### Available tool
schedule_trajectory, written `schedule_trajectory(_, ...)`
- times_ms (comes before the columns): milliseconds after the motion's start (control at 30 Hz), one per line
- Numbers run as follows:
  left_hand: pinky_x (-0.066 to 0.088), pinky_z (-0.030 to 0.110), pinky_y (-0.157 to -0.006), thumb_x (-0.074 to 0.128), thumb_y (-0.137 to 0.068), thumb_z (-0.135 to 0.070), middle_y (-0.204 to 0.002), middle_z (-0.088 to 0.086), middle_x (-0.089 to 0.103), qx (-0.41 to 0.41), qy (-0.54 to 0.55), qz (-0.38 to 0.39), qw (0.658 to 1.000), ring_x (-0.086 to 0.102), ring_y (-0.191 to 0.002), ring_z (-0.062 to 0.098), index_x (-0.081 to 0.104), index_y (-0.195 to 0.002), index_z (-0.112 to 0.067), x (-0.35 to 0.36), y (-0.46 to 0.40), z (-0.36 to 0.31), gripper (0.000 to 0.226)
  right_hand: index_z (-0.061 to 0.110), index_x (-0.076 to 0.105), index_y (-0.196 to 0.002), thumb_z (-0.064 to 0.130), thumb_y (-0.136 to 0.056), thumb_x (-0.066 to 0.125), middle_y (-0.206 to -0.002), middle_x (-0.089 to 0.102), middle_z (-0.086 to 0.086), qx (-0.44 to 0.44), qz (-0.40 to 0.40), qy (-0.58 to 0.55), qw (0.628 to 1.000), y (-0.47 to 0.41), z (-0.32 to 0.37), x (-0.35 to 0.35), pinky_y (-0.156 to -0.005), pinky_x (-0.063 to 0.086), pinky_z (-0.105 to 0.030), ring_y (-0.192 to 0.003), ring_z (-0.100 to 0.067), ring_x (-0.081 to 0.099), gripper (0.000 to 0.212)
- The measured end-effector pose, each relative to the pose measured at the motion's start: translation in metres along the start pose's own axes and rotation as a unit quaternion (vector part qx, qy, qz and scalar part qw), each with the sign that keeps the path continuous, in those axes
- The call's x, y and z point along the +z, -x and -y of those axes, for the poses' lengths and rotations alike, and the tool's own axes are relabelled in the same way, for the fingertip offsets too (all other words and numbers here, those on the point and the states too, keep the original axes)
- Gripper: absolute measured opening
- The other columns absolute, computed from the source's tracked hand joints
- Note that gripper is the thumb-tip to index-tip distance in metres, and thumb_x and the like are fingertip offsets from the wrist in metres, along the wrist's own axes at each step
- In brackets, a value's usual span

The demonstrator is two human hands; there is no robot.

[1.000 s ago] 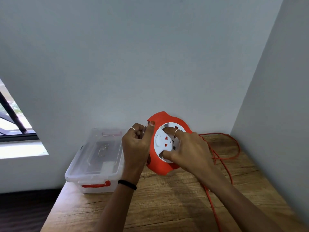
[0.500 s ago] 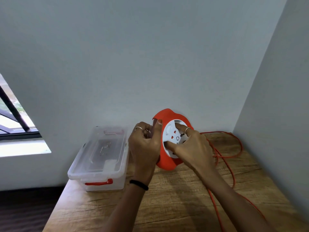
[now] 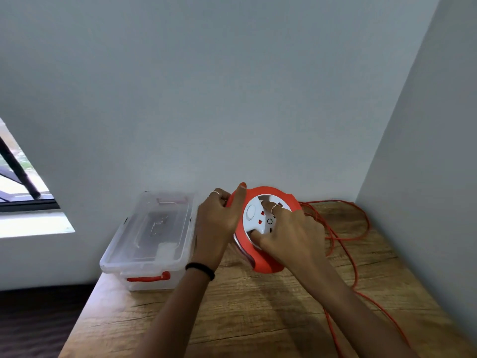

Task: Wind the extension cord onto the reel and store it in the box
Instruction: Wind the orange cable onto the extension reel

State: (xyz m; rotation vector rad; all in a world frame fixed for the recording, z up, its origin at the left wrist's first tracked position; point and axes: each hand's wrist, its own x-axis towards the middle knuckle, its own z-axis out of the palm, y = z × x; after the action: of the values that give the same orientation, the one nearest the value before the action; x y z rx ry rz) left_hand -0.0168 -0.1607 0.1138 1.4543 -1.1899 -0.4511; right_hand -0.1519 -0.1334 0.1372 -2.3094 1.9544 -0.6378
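Reel (image 3: 263,262) of orange hard plastic stood on edge above the wooden table (image 3: 258,319), rigid and likely light. The left hand (image 3: 219,223) gripped its rim, thumb over the top; the right hand (image 3: 289,233) pinched the white hub (image 3: 251,213), the sensible place to turn it. Thin orange cord (image 3: 356,267) lay loose and limp at the right, apt to snag. The closed clear box (image 3: 152,233) sat just left of the reel

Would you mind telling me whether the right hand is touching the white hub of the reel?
Touching. The head view shows the right hand with fingers pressed into the white hub.
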Motion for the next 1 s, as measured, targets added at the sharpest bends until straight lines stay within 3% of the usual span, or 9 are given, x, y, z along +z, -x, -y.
schedule_trajectory(133, 0.036, 0.032, -0.053, 0.054, -0.085, -0.061, -0.049, 0.007, 0.041, 0.018, -0.072, 0.056, 0.996, 0.039, -0.047, 0.014, 0.034, -0.055, -0.010, 0.001, -0.010, 0.004, 0.063, 0.040, 0.038, -0.140, 0.062, -0.079, 0.050, -0.111, 0.066, -0.001, -0.017, -0.009, 0.012, 1.000, 0.003, -0.001, 0.003, -0.075, 0.043, -0.029, -0.101, -0.025, 0.062, 0.066)
schedule_trajectory(233, 0.033, 0.030, -0.051, 0.057, -0.087, -0.053, -0.049, 0.014, 0.041, 0.041, -0.048, 0.034, 0.997, 0.035, -0.047, 0.013, 0.033, -0.054, -0.003, 0.004, -0.006, 0.005, 0.065, 0.040, 0.040, -0.138, 0.064, -0.077, 0.050, -0.109, 0.067, 0.002, -0.008, -0.022, 0.008, 1.000, 0.005, -0.002, 0.006, -0.075, 0.044, -0.029, -0.100, -0.024, 0.063, 0.066)
schedule_trajectory(333, 0.027, 0.022, -0.047, 0.060, -0.087, -0.049, -0.044, 0.004, 0.033, 0.065, -0.040, -0.007, 0.997, 0.030, -0.045, 0.012, 0.029, -0.050, -0.011, 0.007, 0.001, 0.004, 0.062, 0.040, 0.045, -0.134, 0.065, -0.074, 0.052, -0.107, 0.068, 0.002, 0.012, -0.033, -0.005, 0.999, 0.004, -0.005, 0.012, -0.076, 0.045, -0.030, -0.100, -0.025, 0.063, 0.065)
schedule_trajectory(433, 0.029, 0.022, -0.048, 0.062, -0.087, -0.048, -0.045, 0.008, 0.044, 0.059, -0.020, -0.052, 0.997, 0.038, -0.044, 0.015, 0.039, -0.051, -0.007, 0.012, 0.011, 0.007, 0.059, 0.041, 0.048, -0.131, 0.066, -0.072, 0.056, -0.109, 0.068, 0.004, 0.036, -0.033, -0.040, 0.998, 0.001, -0.009, 0.017, -0.078, 0.048, -0.031, -0.103, -0.025, 0.063, 0.065)
schedule_trajectory(533, 0.026, 0.014, -0.048, 0.063, -0.087, -0.046, -0.043, -0.005, 0.040, 0.045, -0.015, -0.086, 0.995, 0.042, -0.046, 0.010, 0.038, -0.049, -0.020, 0.018, 0.024, 0.009, 0.052, 0.041, 0.048, -0.133, 0.064, -0.073, 0.059, -0.114, 0.067, 0.005, 0.059, -0.025, -0.067, 0.996, 0.004, -0.011, 0.020, -0.077, 0.047, -0.029, -0.107, -0.022, 0.061, 0.065)
schedule_trajectory(667, 0.027, 0.011, -0.048, 0.063, -0.088, -0.042, -0.039, -0.011, 0.040, 0.020, 0.005, -0.086, 0.996, 0.045, -0.045, 0.005, 0.038, -0.047, -0.025, 0.023, 0.032, 0.014, 0.051, 0.031, 0.054, -0.129, 0.063, -0.074, 0.059, -0.114, 0.067, 0.003, 0.094, -0.016, -0.078, 0.992, 0.008, -0.012, 0.028, -0.071, 0.045, -0.028, -0.104, -0.022, 0.062, 0.064)
schedule_trajectory(833, 0.033, 0.017, -0.049, 0.062, -0.088, -0.042, -0.041, -0.006, 0.048, -0.001, 0.024, -0.052, 0.998, 0.047, -0.045, 0.006, 0.046, -0.048, -0.019, 0.020, 0.027, 0.019, 0.049, 0.035, 0.039, -0.141, 0.066, -0.079, 0.055, -0.131, 0.059, 0.003, 0.040, 0.053, -0.066, 0.996, 0.010, -0.015, 0.013, -0.085, 0.047, -0.033, -0.118, -0.023, 0.054, 0.070)
schedule_trajectory(900, 0.035, 0.018, -0.046, 0.061, -0.089, -0.043, -0.048, 0.006, 0.056, -0.022, 0.044, -0.036, 0.998, 0.047, -0.044, 0.007, 0.053, -0.052, -0.006, 0.016, 0.024, 0.020, 0.053, 0.036, 0.041, -0.140, 0.065, -0.081, 0.054, -0.120, 0.065, 0.003, 0.001, 0.090, -0.074, 0.993, 0.010, -0.023, -0.005, -0.083, 0.047, -0.032, -0.114, -0.020, 0.056, 0.067)
schedule_trajectory(1000, 0.037, 0.019, -0.045, 0.059, -0.089, -0.044, -0.053, 0.014, 0.058, -0.032, 0.058, 0.001, 0.998, 0.050, -0.047, 0.014, 0.054, -0.061, 0.006, 0.005, 0.014, 0.018, 0.058, 0.037, 0.061, -0.121, 0.051, -0.084, 0.060, -0.079, 0.070, 0.010, -0.086, 0.022, -0.074, 0.993, 0.015, -0.039, -0.031, -0.066, 0.048, -0.027, -0.079, -0.008, 0.062, 0.040)
